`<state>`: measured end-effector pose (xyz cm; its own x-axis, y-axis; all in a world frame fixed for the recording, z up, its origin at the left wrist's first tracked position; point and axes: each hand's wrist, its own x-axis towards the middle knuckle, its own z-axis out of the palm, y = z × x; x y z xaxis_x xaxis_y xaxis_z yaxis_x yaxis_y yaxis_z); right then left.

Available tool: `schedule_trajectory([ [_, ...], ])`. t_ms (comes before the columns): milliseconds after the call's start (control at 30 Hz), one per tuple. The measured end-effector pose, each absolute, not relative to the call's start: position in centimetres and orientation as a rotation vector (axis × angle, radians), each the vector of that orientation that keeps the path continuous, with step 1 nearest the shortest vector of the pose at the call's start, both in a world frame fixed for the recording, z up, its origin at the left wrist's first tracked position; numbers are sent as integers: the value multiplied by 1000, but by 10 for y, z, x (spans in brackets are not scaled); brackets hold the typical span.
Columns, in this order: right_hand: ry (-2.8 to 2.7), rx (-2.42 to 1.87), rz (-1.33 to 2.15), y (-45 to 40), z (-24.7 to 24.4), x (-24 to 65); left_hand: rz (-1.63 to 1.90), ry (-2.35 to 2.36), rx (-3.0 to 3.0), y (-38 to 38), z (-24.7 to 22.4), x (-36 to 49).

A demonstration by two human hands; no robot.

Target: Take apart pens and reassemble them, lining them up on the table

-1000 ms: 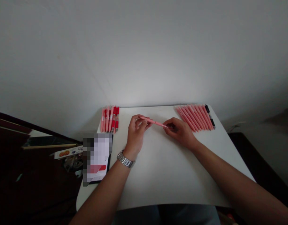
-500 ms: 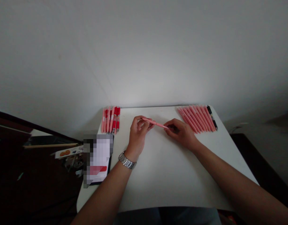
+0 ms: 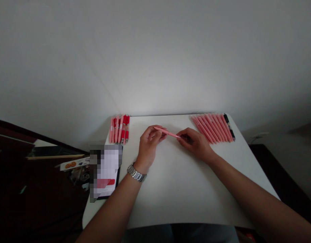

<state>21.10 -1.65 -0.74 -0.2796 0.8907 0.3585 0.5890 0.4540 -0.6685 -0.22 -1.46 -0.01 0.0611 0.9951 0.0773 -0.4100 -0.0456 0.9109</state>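
A pink pen [image 3: 168,132] is held nearly level above the white table [image 3: 170,189]. My left hand [image 3: 150,140] grips its body between thumb and fingers, with a watch on the wrist. My right hand [image 3: 193,141] pinches the pen's right end, and its fingertips partly hide that tip. To the right, several pink pens [image 3: 212,128] lie side by side in a slanted row, with a black pen [image 3: 229,127] at the row's right end. At the back left lie several pink and red pens [image 3: 119,130].
A device with a lit, blurred screen [image 3: 110,172] rests at the table's left edge, beside my left forearm. Beyond that edge, assorted items [image 3: 76,168] sit lower down. A pale wall [image 3: 155,60] rises behind the table.
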Motion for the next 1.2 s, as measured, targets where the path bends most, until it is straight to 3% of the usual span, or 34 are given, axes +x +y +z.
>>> schedule_trajectory([
  [1200, -1979, -1191, 740, -19, 0, 213, 1306, 791, 973, -14, 2, -2],
])
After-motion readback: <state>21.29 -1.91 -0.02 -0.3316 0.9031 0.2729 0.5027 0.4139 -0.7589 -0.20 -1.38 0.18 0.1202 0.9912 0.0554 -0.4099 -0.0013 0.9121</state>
